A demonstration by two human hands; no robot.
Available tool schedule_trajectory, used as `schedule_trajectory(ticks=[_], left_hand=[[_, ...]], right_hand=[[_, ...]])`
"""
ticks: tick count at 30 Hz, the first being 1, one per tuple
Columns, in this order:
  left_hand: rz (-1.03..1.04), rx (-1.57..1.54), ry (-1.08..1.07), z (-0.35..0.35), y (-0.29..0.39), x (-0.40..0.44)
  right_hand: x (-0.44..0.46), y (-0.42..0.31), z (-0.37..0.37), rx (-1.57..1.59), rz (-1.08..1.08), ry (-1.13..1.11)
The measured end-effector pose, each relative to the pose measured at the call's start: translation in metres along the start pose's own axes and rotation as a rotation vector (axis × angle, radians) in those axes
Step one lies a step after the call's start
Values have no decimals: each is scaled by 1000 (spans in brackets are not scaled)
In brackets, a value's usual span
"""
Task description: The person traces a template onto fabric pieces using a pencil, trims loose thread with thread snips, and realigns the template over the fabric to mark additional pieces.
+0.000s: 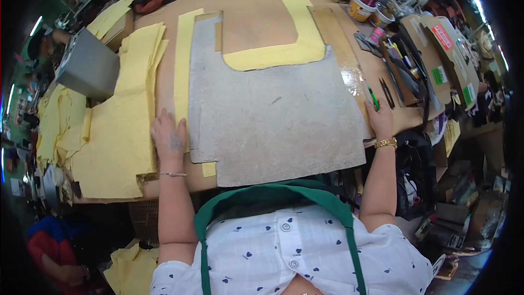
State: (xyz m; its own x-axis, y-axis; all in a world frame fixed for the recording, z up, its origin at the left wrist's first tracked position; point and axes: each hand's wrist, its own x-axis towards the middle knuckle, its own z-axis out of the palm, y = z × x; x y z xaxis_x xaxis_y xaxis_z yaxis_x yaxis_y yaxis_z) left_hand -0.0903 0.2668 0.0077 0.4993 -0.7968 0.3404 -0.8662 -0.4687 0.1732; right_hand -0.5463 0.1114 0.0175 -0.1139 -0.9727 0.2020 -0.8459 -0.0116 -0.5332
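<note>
Our left grip [170,139] rests palm down with fingers loosely spread, clasping nothing, at the right edge of a yellow stack [117,136] on the left of the worktop [251,5]. A grey block [88,68] stands on the far left part of that stack. Just right of our hand runs a narrow yellow strip [182,65]. Next, a large grey board [278,120] lies flat before us, and a yellow sheet [273,56] shows inside its far notch. By the board's right edge lies a shiny tan strip [341,49]. Our right grip [381,121] is closed around a green pen [373,97] there. Just right of it we see black snips [387,93], then a cardboard box [457,63].
</note>
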Motion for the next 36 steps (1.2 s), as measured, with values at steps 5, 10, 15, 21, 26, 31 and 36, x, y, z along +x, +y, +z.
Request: schedule_trajectory(ticks=[5, 10, 15, 21, 26, 31, 36], left_hand=[[-177, -207, -161, 5, -7, 11], [-168, -167, -161, 1, 3, 11], [-154, -253, -100, 14, 6, 9], [-300, -570, -182, 16, -26, 16], [-498, -1035, -451, -27, -38, 10], [-535, -2086, -342, -64, -25, 8], [-178, -2346, 52, -107, -62, 57]], right_hand=[[0, 5, 6, 1, -16, -10], [4, 14, 8, 51, 10, -42], [6, 17, 6, 149, -8, -51], [26, 38, 4, 413, -65, 107], [48, 48, -3, -254, -176, 149], [40, -1, 23, -549, -325, 227], [55, -23, 52, -419, -63, 73]])
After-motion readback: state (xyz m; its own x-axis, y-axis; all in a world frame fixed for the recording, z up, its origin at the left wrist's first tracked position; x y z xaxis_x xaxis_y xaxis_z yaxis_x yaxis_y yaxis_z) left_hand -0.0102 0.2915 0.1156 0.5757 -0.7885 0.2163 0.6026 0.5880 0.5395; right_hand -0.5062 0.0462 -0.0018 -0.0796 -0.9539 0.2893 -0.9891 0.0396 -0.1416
